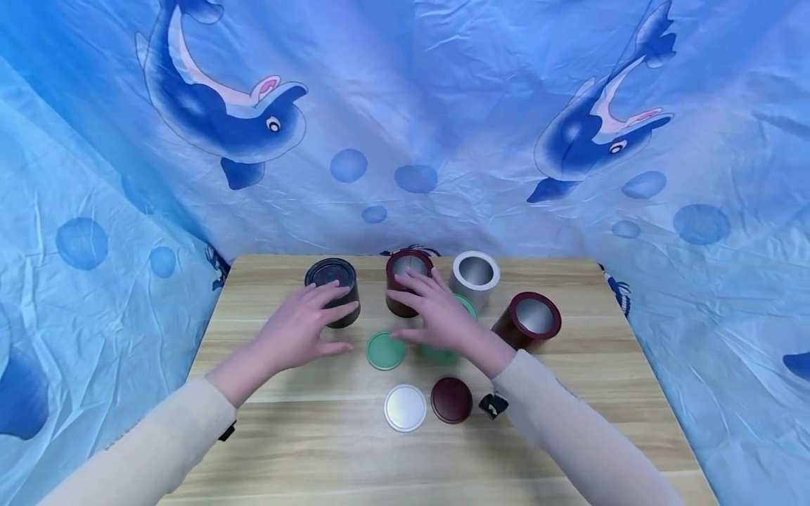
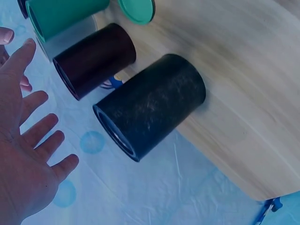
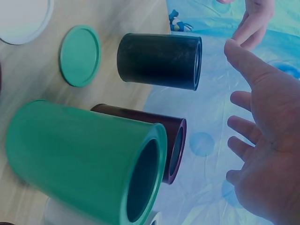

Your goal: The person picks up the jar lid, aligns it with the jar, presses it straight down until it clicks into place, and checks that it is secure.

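My left hand (image 1: 304, 327) hovers with fingers spread beside a black canister (image 1: 344, 309), whose top looks dark and covered. Nothing is in its grasp; the left wrist view shows the black canister (image 2: 154, 103) apart from the fingers. My right hand (image 1: 439, 313), also spread and holding nothing, hangs over a green canister (image 1: 439, 355) and partly hides it. Behind those fingers stands an open dark red canister (image 1: 400, 303). In the right wrist view the green canister (image 3: 84, 154) is open at the top. A round green lid (image 1: 386, 351) lies between the hands.
A white open canister (image 1: 474, 284) stands at the back. Another open dark red canister (image 1: 531, 320) is right of the right wrist. Nearer the front lie a white lid (image 1: 405, 407) and a dark red lid (image 1: 451, 400) on the wooden table (image 1: 304, 450). Blue cloth (image 1: 392, 126) surrounds it.
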`<action>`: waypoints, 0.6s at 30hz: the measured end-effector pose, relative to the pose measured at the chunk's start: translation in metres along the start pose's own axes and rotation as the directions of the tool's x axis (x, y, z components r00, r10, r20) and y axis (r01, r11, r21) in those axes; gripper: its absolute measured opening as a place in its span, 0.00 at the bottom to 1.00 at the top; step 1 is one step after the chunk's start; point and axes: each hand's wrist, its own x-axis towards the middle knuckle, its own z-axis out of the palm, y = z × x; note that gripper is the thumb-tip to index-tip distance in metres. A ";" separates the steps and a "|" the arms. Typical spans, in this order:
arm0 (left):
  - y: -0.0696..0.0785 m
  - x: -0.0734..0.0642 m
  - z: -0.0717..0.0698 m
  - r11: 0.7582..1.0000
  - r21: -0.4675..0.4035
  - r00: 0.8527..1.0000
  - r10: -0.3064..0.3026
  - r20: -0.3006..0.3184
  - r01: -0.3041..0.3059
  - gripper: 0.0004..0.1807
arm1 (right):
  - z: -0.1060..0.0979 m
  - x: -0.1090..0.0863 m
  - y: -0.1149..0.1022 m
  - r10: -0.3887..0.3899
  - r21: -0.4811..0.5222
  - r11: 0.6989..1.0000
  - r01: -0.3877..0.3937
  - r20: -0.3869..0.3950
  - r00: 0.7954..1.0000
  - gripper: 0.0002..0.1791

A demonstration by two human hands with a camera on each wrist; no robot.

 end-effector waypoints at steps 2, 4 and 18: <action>0.004 -0.002 0.002 1.000 -0.007 1.000 0.000 0.003 0.000 0.41 | 0.001 -0.006 0.000 -0.009 -0.003 1.000 0.009 -0.022 1.000 0.41; 0.007 -0.004 0.006 1.000 -0.021 1.000 -0.002 0.002 0.002 0.42 | 0.002 -0.011 0.000 -0.018 0.003 1.000 0.018 -0.041 0.999 0.40; 0.026 -0.022 0.045 0.979 -0.176 0.995 -0.098 0.034 0.102 0.41 | 0.021 -0.037 -0.015 -0.087 0.056 0.994 0.094 -0.120 0.989 0.40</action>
